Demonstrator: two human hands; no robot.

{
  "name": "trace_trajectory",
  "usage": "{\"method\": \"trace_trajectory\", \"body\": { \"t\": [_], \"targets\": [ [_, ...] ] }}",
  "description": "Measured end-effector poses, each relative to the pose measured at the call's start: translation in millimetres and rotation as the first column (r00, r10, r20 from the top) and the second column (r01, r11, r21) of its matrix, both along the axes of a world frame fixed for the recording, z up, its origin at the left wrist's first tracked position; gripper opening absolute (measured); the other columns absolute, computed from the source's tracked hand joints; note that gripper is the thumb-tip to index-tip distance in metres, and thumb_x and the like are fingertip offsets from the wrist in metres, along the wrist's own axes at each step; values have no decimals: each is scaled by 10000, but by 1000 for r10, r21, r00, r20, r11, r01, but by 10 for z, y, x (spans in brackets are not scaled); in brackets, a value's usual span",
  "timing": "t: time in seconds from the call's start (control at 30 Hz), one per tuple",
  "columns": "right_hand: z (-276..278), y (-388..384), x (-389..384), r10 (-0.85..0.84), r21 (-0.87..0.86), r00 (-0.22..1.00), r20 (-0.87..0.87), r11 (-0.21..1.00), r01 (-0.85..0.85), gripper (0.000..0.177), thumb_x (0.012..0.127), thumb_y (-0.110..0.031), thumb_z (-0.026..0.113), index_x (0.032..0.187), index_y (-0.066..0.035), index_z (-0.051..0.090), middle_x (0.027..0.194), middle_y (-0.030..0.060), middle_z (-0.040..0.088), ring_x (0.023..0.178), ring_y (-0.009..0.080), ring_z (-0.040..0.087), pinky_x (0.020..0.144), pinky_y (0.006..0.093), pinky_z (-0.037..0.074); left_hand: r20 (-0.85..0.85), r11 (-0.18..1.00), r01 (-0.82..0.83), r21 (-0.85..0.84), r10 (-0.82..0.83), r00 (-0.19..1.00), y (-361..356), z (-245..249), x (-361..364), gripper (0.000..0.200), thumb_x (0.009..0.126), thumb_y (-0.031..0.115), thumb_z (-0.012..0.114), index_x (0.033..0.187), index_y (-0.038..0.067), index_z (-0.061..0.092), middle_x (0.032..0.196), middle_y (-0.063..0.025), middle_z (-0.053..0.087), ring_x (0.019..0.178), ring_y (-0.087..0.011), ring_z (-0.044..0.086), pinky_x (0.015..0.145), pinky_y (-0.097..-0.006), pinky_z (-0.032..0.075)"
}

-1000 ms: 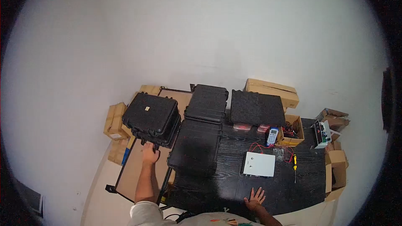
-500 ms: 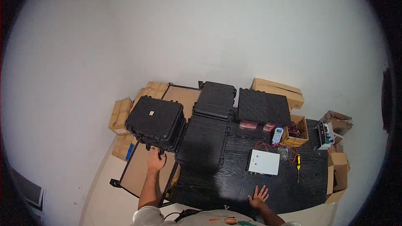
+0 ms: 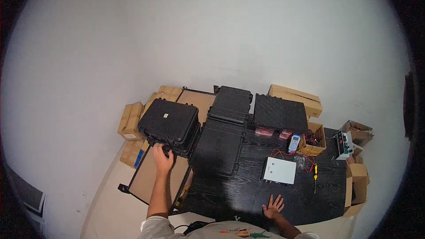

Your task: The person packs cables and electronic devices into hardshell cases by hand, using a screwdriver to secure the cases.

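Observation:
A black hard case with a small pale label on its lid lies on top of another black case at the left, over a tan shelf board. At its front side is my left hand, fingers and thumb apart, the fingertips touching the case near its handle. The handle is mostly hidden by the hand. My right hand rests flat on the black tabletop with its fingers spread, holding nothing. Just beyond it sits a white box with two small round fittings.
More black cases stand in the middle, and black foam lies behind. A multimeter with red leads, a yellow screwdriver and a carton of wires are at the right. Cardboard boxes flank the left shelf.
My left hand has loosened from around the case's handle and moved up against its front. The labelled case has shifted slightly away from me. My right hand stays in place.

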State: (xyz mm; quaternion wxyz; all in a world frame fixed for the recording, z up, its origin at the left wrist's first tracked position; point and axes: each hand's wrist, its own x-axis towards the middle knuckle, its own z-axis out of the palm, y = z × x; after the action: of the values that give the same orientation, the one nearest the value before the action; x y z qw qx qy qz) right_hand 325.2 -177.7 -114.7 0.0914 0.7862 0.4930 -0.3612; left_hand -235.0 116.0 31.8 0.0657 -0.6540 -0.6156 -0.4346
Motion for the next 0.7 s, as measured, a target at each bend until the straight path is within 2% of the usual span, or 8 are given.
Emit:
{"method": "trace_trajectory", "body": {
  "t": [0.2,0.3,0.4,0.5,0.53,0.63,0.67,0.7],
  "targets": [
    [21,-30,1,6,36,1000,-7,999,-6,1045,984,-762,368,1681,-166,-133,1657,285,-343,1525,548,-276,1181,745,-88,-312,999,-23,-28,13,950,-1,226,-79,510,819,229,738,1246,-5,588,1317,-229,570,1334,-420,495,1170,-631,326],
    [-54,-40,9,5,42,1000,-3,999,-5,1043,988,-743,385,1678,-168,-144,1655,285,-349,1524,550,-277,1182,743,-90,-346,989,-7,-150,-46,937,58,342,-193,475,813,262,737,1205,26,611,1213,-179,634,1287,-386,538,1199,-613,310],
    [-98,-54,36,6,41,1000,-21,999,-5,1038,991,-736,388,1677,-173,-151,1653,282,-355,1523,549,-279,1183,740,-93,-471,958,-64,-280,-79,879,66,463,-230,371,799,226,749,1110,68,619,1088,-122,663,1175,-342,595,1208,-603,312],
    [-73,-32,48,2,24,1000,-27,1000,-1,1031,993,-731,386,1677,-178,-152,1653,281,-355,1525,545,-280,1184,737,-96,-622,950,-116,-290,-94,777,140,460,-329,284,799,163,744,1043,97,615,1035,-88,661,1075,-307,624,1209,-599,310],
    [-77,-25,43,-4,17,1000,-26,1000,4,1028,994,-729,385,1678,-180,-151,1654,282,-354,1525,544,-280,1184,736,-97,-662,962,-136,-238,-58,747,194,407,-385,217,815,106,720,1008,107,620,987,-78,684,1023,-299,643,1187,-586,355],
    [-119,-80,34,-2,114,1000,-31,993,5,1020,980,-783,340,1696,-179,-66,1680,295,-279,1533,567,-231,1157,774,-96,-677,983,-114,-140,-11,736,301,454,-467,166,829,95,695,978,96,620,916,-85,697,977,-301,660,1159,-569,400],
    [-140,-89,30,-3,108,1000,-26,994,6,1018,983,-776,349,1695,-181,-70,1680,294,-281,1533,565,-232,1159,773,-95,-660,993,-66,-102,-18,751,295,489,-478,71,859,95,643,924,93,613,861,-96,696,918,-300,674,1109,-558,458],
    [-149,-77,27,-5,102,1000,-22,995,8,1017,985,-769,357,1695,-182,-75,1680,292,-283,1534,564,-233,1160,771,-94,-670,992,-52,-113,-38,741,278,595,-441,50,868,97,627,916,93,612,858,-98,696,908,-300,676,1098,-558,467]
  ]
}}
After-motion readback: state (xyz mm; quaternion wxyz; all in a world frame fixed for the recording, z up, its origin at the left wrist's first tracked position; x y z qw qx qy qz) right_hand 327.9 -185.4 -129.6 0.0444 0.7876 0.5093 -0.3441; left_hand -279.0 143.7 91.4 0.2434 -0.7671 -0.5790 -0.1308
